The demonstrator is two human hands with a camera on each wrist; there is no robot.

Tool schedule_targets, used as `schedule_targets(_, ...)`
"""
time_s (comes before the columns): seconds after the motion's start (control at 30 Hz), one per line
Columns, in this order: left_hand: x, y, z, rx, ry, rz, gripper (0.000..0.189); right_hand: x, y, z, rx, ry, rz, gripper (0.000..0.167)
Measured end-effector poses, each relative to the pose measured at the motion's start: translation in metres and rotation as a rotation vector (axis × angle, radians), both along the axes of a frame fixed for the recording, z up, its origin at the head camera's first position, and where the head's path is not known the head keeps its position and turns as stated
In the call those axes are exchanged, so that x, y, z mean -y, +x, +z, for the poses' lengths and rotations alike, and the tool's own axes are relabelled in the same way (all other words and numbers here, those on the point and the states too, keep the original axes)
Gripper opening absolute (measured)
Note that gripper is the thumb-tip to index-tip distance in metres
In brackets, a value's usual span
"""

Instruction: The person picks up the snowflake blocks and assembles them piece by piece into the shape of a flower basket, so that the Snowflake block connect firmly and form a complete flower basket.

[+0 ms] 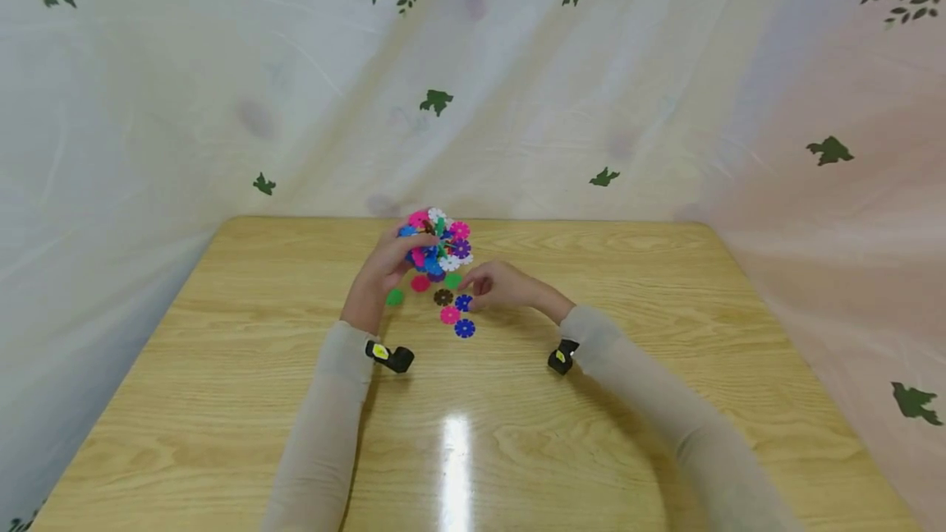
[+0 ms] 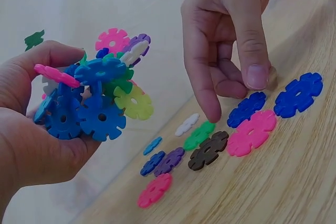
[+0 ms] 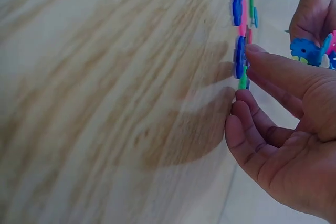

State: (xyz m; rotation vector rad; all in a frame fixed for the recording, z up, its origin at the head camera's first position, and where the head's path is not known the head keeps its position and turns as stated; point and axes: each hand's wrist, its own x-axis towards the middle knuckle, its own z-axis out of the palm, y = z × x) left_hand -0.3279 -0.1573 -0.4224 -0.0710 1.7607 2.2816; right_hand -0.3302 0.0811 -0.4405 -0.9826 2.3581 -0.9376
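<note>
My left hand [image 1: 379, 263] holds a ball-like cluster of interlocked plastic snowflake discs [image 2: 101, 116] above the table, thumb and fingers around its sides. Blue, pink, purple, white, green and yellow discs show in it. Low over the loose discs is my right hand [image 1: 506, 284], with nothing visible between its fingers. In the left wrist view its index finger points down at a green disc [image 2: 197, 139], while the thumb hangs by a blue disc [image 2: 240, 116]. A brown disc [image 2: 202, 157] and a pink disc [image 2: 244, 141] lie close by. Whether the fingertips touch any disc I cannot tell.
More loose discs lie flat on the wooden table [image 1: 244, 368]: another blue disc [image 1: 465, 333], a pink disc [image 1: 420, 284] and a green disc [image 1: 395, 297] by my left wrist. A patterned cloth [image 1: 510, 138] hangs behind the table's back edge.
</note>
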Motion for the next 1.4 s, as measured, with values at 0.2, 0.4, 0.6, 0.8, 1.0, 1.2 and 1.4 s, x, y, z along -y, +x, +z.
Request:
schedule_targets(0.2, 0.002, -0.002, 0.001, 0.002, -0.01, -0.011, 0.066, 0.003, -0.003, -0.002, -0.021, 0.003, 0.026, 0.026)
schedule_targets(0.4, 0.003, -0.003, 0.0, -0.005, -0.026, -0.03, 0.066, -0.001, -0.004, -0.001, 0.006, 0.0, 0.002, 0.023)
schedule_targets(0.6, 0.001, -0.003, -0.004, -0.008, -0.034, -0.031, 0.066, -0.015, -0.006, 0.0, 0.058, -0.052, -0.125, 0.017)
schedule_targets(0.8, -0.005, -0.001, -0.005, -0.009, -0.044, -0.048, 0.065, -0.03, -0.016, 0.012, -0.003, -0.196, -0.311, 0.016)
schedule_targets(1.0, -0.01, -0.002, -0.008, -0.011, -0.049, -0.085, 0.06, -0.033, -0.023, 0.036, -0.074, -0.392, -0.436, 0.017)
schedule_targets(1.2, -0.016, -0.001, -0.008, -0.03, -0.078, -0.097, 0.055, -0.027, -0.025, 0.049, -0.107, -0.493, -0.453, 0.017)
schedule_targets(1.4, -0.021, -0.001, -0.007, -0.039, -0.075, -0.113, 0.046, -0.015, -0.023, 0.052, -0.122, -0.584, -0.416, 0.018)
